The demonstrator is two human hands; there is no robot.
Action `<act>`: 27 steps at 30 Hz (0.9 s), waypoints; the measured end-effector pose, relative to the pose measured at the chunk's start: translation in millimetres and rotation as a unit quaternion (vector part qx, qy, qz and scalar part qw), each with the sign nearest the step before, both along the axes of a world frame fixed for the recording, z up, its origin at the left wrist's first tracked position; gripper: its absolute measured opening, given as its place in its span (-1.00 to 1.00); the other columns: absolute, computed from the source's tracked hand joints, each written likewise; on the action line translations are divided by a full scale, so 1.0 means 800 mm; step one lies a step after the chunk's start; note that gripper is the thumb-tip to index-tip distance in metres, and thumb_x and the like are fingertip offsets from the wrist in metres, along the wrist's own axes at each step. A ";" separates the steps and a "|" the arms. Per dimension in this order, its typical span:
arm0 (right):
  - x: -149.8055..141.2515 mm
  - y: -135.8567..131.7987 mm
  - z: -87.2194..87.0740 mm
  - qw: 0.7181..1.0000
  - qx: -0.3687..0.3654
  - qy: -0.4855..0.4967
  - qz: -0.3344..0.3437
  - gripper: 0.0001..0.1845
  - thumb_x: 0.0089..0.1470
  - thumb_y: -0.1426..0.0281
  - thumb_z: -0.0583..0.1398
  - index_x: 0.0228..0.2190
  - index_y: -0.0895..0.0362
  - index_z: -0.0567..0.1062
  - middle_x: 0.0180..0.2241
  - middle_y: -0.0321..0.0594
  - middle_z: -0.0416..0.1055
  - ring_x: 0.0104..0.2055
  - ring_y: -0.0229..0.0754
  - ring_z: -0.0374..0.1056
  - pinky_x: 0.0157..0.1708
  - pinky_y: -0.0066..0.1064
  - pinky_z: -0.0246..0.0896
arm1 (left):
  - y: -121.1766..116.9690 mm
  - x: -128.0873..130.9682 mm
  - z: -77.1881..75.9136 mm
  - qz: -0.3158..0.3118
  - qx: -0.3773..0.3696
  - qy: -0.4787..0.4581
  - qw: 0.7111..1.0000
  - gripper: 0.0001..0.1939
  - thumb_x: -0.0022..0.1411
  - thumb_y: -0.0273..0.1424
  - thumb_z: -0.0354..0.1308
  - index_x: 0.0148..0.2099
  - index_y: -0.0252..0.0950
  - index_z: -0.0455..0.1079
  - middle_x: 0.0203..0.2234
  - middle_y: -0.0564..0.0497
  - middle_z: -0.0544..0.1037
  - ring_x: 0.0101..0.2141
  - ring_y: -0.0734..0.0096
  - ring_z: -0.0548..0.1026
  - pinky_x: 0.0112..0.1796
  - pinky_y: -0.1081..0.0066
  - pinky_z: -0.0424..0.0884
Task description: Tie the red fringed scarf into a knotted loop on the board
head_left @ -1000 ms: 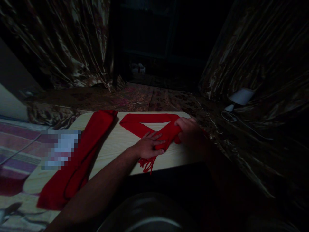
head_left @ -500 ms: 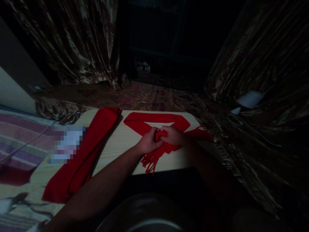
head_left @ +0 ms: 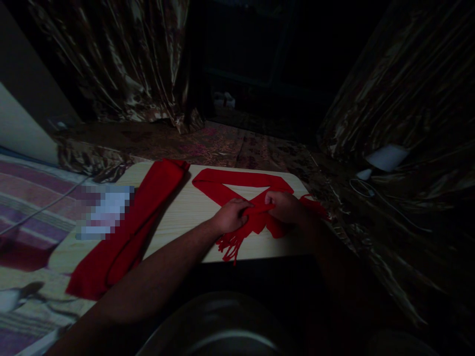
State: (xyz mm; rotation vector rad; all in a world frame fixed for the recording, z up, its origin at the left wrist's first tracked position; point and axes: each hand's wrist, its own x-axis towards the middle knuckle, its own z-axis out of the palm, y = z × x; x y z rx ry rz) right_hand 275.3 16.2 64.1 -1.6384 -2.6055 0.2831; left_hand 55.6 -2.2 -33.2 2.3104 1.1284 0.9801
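A red fringed scarf [head_left: 237, 181] lies in a loop on a pale wooden board-like table [head_left: 178, 222], its ends crossing at the near side. My left hand [head_left: 230, 216] grips a strand of it at the crossing, thumb below and fingers above. Closed on the same strand, a little to the right, is my right hand [head_left: 285, 205]. Between the hands the strand runs nearly level. The fringe [head_left: 229, 245] hangs toward the near edge, below my left hand. The room is dim, so the right fingertips are partly hard to make out.
Left of the loop lies a folded red cloth [head_left: 129, 232], beside a blurred-out paper-like item [head_left: 107, 210]. Striped bedding [head_left: 37, 198] is at far left. Patterned curtains [head_left: 141, 64] hang behind. A white lamp [head_left: 388, 157] with a cord stands at right.
My hands have moved apart, the right one shifting to the right. The bunched scarf between them is now stretched into a flatter strand. The view has shifted slightly.
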 end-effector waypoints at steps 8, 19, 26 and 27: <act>-0.005 -0.017 0.012 0.954 0.283 -0.090 -0.031 -0.76 0.06 0.50 0.09 -0.24 0.14 0.50 -0.20 0.04 0.43 -0.05 0.12 0.20 -0.05 -0.18 0.01 | -0.001 0.002 0.003 0.013 -0.012 0.019 1.000 -0.48 0.12 -0.50 0.13 0.16 -0.26 0.45 -0.01 -0.11 0.58 0.01 0.18 0.51 0.11 0.20 0.40; 0.042 0.016 0.007 0.944 0.294 0.120 -0.093 -0.79 0.06 0.52 0.07 -0.26 0.13 0.44 -0.18 -0.02 0.48 -0.03 0.03 0.33 -0.03 -0.21 0.17 | -0.001 0.002 0.003 0.017 -0.022 0.007 1.000 -0.50 0.11 -0.48 0.12 0.13 -0.28 0.46 -0.02 -0.13 0.58 0.00 0.17 0.52 0.07 0.24 0.44; -0.017 0.034 0.018 0.954 0.187 0.224 -0.073 -0.84 -0.01 0.40 0.21 -0.30 0.10 0.40 -0.35 -0.24 0.48 -0.27 -0.12 0.37 -0.26 -0.38 0.22 | -0.007 -0.004 0.010 -0.005 -0.102 -0.046 0.994 -0.55 0.14 -0.40 0.16 0.11 -0.28 0.38 -0.16 -0.04 0.60 -0.17 0.22 0.56 -0.08 0.27 0.49; -0.031 0.036 0.019 0.960 0.188 0.193 -0.073 -0.82 -0.01 0.36 0.24 -0.30 0.09 0.42 -0.32 -0.23 0.50 -0.25 -0.11 0.38 -0.24 -0.37 0.21 | -0.008 -0.004 0.012 0.005 -0.111 -0.064 0.992 -0.55 0.15 -0.36 0.18 0.11 -0.29 0.36 -0.18 -0.04 0.60 -0.19 0.22 0.56 -0.10 0.27 0.49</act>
